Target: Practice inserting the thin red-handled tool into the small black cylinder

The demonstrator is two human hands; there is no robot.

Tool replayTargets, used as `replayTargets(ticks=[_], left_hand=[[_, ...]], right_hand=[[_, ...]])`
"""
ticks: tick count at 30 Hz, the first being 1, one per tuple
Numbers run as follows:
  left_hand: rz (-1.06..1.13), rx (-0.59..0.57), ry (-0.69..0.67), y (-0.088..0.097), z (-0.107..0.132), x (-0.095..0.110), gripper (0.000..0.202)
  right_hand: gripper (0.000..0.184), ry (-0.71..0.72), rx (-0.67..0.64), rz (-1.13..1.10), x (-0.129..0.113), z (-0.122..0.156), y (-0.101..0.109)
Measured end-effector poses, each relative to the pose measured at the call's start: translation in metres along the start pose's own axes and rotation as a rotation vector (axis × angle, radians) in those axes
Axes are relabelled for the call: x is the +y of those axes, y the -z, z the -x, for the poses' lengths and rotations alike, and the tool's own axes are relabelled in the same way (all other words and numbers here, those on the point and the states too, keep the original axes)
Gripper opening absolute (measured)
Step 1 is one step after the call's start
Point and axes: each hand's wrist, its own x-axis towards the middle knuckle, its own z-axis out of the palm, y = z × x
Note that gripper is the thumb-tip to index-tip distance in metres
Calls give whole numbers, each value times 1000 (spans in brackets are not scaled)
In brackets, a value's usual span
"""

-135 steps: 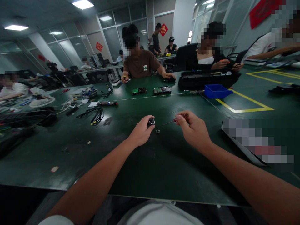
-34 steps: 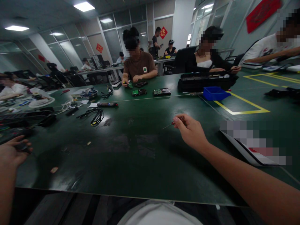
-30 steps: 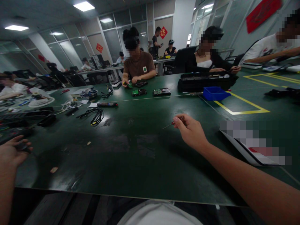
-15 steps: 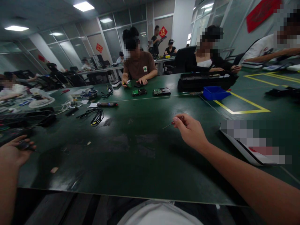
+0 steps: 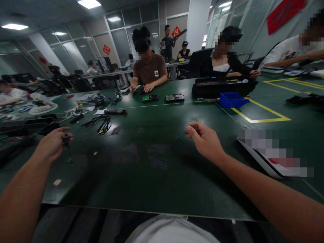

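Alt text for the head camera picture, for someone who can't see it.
A person's right hand pinches a thin screwdriver over a dark green table, while the left hand grips a small dark part off to the left. Black cables, circuit boards and a blue bin lie farther back, where other people sit working.

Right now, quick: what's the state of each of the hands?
Left hand: closed, holding a small dark part.
Right hand: closed, pinching a thin screwdriver by its handle.
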Motion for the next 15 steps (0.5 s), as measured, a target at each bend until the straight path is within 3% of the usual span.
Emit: replayTargets(ticks=[3, 10, 15], left_hand=[[26, -174, 31, -30, 18, 20, 48], [-348, -426, -271, -103, 67, 57, 47], [-190, -611, -309, -159, 95, 63, 40]], right_hand=[[31, -19, -10, 8, -3, 0, 1], [29, -1, -27, -55, -2, 2, 1], [29, -1, -33, -56, -1, 1, 0]])
